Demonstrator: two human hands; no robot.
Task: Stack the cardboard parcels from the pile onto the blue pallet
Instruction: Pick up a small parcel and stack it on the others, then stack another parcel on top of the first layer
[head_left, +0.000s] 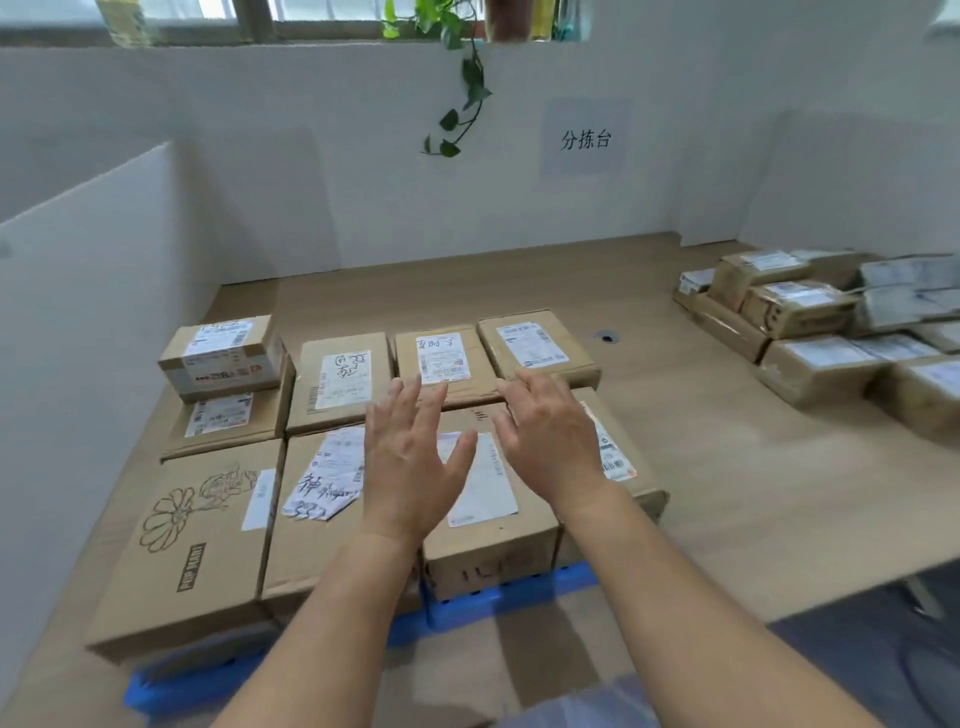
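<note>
2 hands nearest, fingers spread & loose, gripping nothing: left hand (410, 457) and right hand (550, 441) hover over the front-mid parcel (488, 545) w/ white label. blue pallet (467, 603) carries 9 parcels: 8 in base layer, 1 small box (221, 353) on top, back left. flower box (192, 545) reads "pop mart". wall sign (586, 139): "分拣台". pile (810, 332) sits well apart at right on bench (727, 467), too blurred to count.

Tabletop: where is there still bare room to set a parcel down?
Bare tabletop lies between the blue pallet and the pile at right, and in a strip behind the pallet up to the white wall. The pallet's parcels sit packed close; the pile crowds the right side.
</note>
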